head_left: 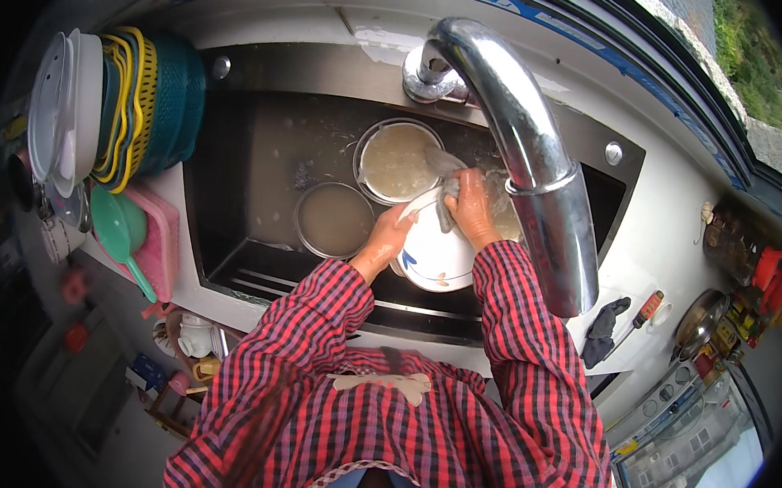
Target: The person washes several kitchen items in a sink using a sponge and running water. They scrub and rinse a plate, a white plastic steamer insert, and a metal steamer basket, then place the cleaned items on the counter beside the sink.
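Over the sink, a white plate (440,256) with a blue and tan leaf pattern is tilted between my two hands. My left hand (384,243) grips its left rim, thumb on the face. A wet grey cloth (446,203) is bunched in my right hand (471,208), pressed to the plate's upper right edge. Just beyond the plate, a round metal pot (358,162) holds cloudy water. Nearer and to the left, a second round bowl (298,222) lies in the murky water, filled with it.
A chrome faucet (542,155) arches over the sink's right side, close to my right forearm. Stacked colanders and basins (170,102) stand left of the sink (217,273), beside a green ladle (113,225). On the right counter lie a dark cloth (604,331) and a screwdriver (648,309).
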`<state>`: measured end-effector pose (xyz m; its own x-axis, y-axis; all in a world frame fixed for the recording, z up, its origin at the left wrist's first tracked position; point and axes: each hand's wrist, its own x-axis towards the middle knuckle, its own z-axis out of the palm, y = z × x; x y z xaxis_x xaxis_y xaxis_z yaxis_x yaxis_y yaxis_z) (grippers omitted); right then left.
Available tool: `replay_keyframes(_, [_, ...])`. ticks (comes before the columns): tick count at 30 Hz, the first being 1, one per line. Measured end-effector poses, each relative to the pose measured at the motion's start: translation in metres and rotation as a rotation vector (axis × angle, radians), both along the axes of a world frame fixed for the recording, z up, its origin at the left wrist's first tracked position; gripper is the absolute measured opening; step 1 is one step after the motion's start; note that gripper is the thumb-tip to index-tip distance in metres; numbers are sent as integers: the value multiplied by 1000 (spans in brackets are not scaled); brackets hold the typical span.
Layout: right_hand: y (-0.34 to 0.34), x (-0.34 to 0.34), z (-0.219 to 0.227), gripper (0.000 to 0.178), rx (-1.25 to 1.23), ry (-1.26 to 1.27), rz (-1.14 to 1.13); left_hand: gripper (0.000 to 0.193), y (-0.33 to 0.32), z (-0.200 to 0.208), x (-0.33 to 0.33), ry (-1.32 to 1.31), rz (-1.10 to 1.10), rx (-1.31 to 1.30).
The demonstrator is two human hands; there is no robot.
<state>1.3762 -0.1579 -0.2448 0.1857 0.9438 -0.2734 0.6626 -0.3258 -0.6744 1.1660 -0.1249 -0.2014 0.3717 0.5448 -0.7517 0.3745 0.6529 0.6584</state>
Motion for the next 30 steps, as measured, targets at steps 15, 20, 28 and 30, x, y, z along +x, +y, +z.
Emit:
replay_keyframes(15, [-48,-109,46,43,-58,381,-491,44,-15,-7,4,-89,88,154])
replay_keyframes(20, [-82,-97,74,40,-160,367,-159,44,-13,-7,-3,-111,148,102])
replay_keyframes(28, [-99,62,11,37,-430,-511,-27,41,8,7,-6,-43,162,-184])
replay_keyframes(30, [-93,83,4,40,-292,-313,-120,38,10,10,-6,-35,186,-264])
